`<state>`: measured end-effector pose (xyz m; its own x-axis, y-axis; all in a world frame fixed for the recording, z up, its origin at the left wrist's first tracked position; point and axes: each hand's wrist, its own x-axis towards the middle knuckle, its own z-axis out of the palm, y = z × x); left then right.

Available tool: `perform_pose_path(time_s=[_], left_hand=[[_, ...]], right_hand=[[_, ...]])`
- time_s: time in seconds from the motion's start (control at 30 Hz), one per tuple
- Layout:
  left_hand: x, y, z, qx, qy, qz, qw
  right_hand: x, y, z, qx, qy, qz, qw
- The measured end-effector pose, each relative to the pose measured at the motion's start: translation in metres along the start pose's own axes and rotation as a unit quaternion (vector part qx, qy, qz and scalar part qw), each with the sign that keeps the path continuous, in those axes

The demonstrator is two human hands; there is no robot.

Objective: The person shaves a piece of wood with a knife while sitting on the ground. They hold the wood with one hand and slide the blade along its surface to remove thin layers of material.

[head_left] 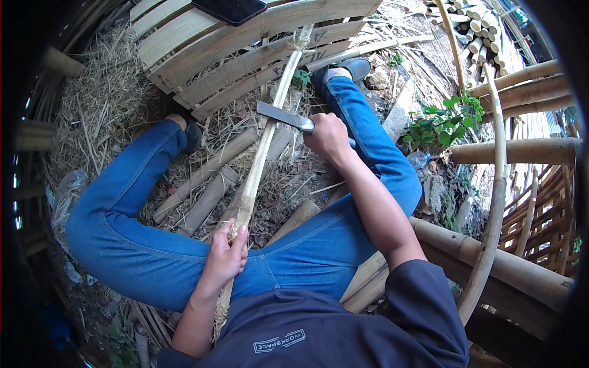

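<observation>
A long, pale bamboo strip runs from the wooden crate at the top down between my legs and past my lap. My left hand is closed round its lower part, thumb on top. Frayed fibres show near that grip and at the far end, by the slats. In my right hand is a knife with a broad, dark, blunt-ended blade. The blade lies crosswise over the strip's middle and points left. My fingers hide most of its handle.
A slatted wooden crate with a phone on it stands ahead. Shavings cover the ground at left, with bamboo pieces between my legs. At right are a leafy plant, bamboo rails and stacked poles.
</observation>
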<state>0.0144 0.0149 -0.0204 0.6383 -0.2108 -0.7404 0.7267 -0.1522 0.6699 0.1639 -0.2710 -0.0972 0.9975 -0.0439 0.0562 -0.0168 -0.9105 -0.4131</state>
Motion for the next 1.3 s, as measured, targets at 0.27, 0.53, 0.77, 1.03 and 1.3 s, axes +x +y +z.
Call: perform_pose_path(time_s=[0.27, 0.53, 0.77, 1.03, 1.3], left_hand=[[-0.001, -0.002, 0.003, 0.018, 0.012, -0.001, 1.0], [0.0, 0.0, 0.004, 0.004, -0.002, 0.002, 1.0], [-0.002, -0.001, 0.001, 0.012, 0.009, -0.009, 1.0], [-0.002, -0.001, -0.001, 0.002, -0.013, -0.014, 1.0], [-0.002, 0.0, 0.002, -0.005, -0.009, 0.002, 1.0]], right_hand=[[0.005, 0.012, 0.007, 0.007, 0.035, 0.03, 0.999], [0.01, 0.018, 0.012, 0.021, -0.001, 0.072, 0.997], [0.016, 0.011, -0.002, 0.041, -0.022, 0.096, 0.994], [0.015, 0.013, -0.002, 0.036, -0.05, 0.06, 0.996], [0.028, 0.012, 0.0, 0.063, -0.05, 0.093, 0.992]])
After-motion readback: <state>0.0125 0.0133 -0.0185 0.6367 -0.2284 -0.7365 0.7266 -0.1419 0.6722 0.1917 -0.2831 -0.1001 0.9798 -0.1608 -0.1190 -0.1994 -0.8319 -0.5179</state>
